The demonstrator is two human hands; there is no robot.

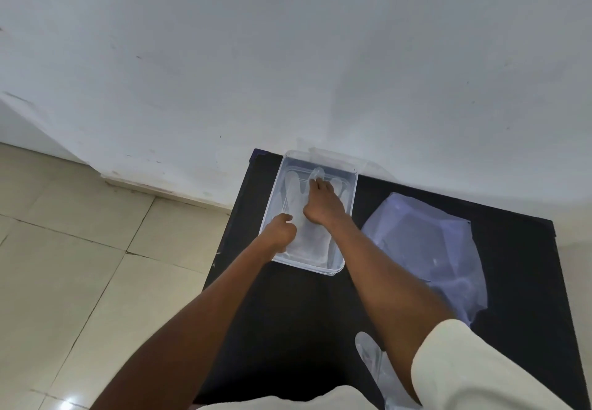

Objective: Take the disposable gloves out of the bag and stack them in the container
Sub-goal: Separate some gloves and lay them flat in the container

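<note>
A clear plastic container (349, 204) stands at the far left of the black table (298, 320). Translucent disposable gloves (293, 191) lie flat inside it, fingers pointing to the wall. My right hand (323, 204) lies flat on the gloves, fingertips on one glove finger. My left hand (280, 231) is curled at the container's near left side, on the gloves' cuff end. A crumpled clear plastic bag (426, 249) lies to the right of the container. Another glove (373, 364) lies on the table near me, partly under my right arm.
A white wall rises right behind the table. Beige floor tiles (80, 265) lie to the left, below the table's left edge. Bare black tabletop shows between the container and my body.
</note>
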